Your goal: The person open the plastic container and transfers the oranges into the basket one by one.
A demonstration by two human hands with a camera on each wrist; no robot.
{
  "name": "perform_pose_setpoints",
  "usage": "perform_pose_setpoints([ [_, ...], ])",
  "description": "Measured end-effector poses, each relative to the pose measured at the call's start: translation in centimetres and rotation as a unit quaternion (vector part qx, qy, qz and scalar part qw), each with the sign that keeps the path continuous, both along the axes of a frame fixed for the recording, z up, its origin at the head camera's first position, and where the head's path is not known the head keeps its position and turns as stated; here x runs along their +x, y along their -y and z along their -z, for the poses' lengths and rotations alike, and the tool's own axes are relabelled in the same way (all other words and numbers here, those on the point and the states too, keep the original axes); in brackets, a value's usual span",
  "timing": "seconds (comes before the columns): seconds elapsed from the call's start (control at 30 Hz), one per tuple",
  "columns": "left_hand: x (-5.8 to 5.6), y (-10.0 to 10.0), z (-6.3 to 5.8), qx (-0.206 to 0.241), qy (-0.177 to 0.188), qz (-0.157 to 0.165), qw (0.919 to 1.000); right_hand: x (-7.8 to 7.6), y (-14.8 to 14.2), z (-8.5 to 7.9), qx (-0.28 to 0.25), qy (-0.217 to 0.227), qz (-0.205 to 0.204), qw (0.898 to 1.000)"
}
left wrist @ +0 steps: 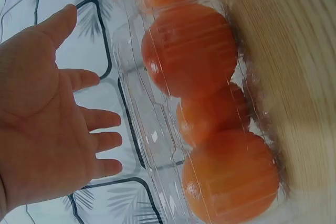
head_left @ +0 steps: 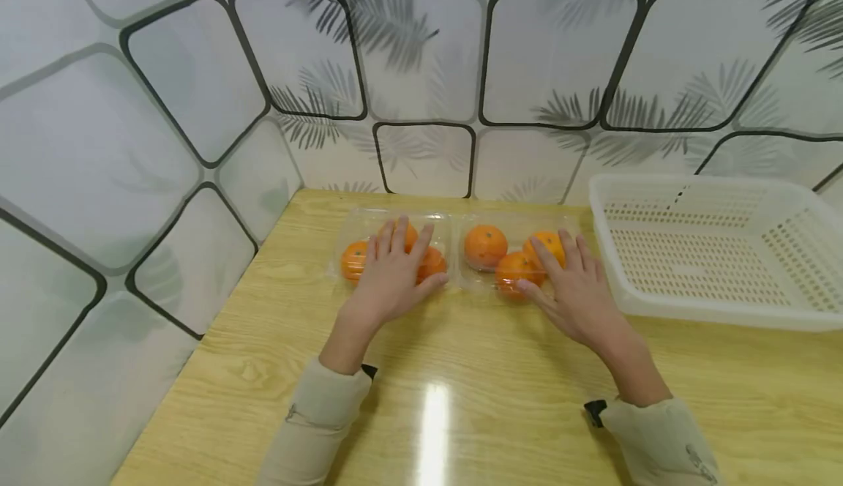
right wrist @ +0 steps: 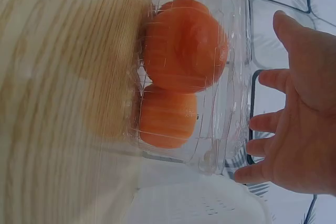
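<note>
Two clear plastic containers stand side by side on the table, the left container (head_left: 435,224) and the right container (head_left: 520,221). Each has three oranges inside, such as one orange (head_left: 354,260) on the left and another orange (head_left: 486,246) on the right. Over the left container is my left hand (head_left: 388,281), palm down with fingers spread and holding nothing. My right hand (head_left: 579,296) extends over the right side of the other container, fingers straight. In both wrist views the palm (left wrist: 42,124) and the opposite palm (right wrist: 310,119) hover above the clear plastic tops.
A white perforated plastic basket (head_left: 711,310) stands right of the containers, close to my right hand. The wood-grain table (head_left: 500,398) meets a patterned wall covering (head_left: 428,156) at the back and left. A bright light reflection lies on the tabletop in front.
</note>
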State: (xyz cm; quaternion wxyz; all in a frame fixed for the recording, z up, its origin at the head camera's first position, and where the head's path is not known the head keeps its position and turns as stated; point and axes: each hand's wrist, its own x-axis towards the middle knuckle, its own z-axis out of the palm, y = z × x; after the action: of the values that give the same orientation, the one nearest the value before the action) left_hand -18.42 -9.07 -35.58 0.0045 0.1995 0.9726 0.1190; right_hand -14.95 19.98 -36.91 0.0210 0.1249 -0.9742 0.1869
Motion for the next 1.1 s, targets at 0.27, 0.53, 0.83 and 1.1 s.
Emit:
perform_pose_setpoints([
  [0.27, 0.4, -1.0, 0.0, 0.033, -0.010, 0.028, 0.9990, -0.1, -0.5, -0.1, -0.008, -0.001, 0.003, 1.000],
  [0.53, 0.7, -2.3, 0.2, 0.041, -0.040, 0.062, 0.9964, 0.1, -1.3, -0.2, -0.023, -0.002, 0.006, 1.000],
  [0.83, 1.3, -5.2, -0.4, 0.148, 0.028, 0.091, 0.9845, 0.1, -1.8, 0.4, -0.062, 0.005, -0.001, 0.998],
  [1.1, 1.3, -7.3, 0.8, 0.194, 0.052, 0.090, 0.9755, 0.1, -2.2, 1.0, -0.082, 0.009, -0.011, 0.997],
])
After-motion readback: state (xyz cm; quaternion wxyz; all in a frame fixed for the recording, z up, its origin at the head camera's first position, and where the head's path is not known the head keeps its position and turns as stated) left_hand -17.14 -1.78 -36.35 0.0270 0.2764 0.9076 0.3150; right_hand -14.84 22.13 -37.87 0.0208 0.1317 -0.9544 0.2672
